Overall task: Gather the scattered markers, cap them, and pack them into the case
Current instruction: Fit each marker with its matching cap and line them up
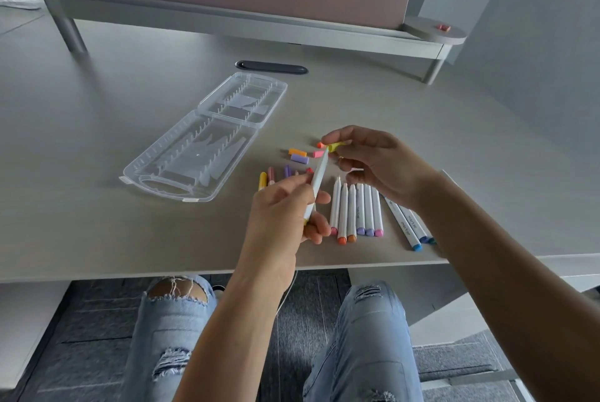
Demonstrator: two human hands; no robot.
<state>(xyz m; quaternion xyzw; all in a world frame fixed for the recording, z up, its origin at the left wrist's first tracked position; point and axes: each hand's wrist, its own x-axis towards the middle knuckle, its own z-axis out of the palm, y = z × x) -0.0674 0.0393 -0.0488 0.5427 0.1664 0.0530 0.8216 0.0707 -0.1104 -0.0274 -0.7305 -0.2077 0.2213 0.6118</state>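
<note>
open clear case (207, 138), loose caps (298, 155), uncapped markers (357, 210) by hands

A white marker (316, 189) is showing a yellow end beside a yellow cap (337, 145), loose caps (298, 154) are showing orange, purple and pink, the case (207, 138) is appearing clear, and the desk (130, 232) is appearing light grey.

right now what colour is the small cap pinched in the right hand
Yellow: the small plastic cap in the right hand, head view.
</note>
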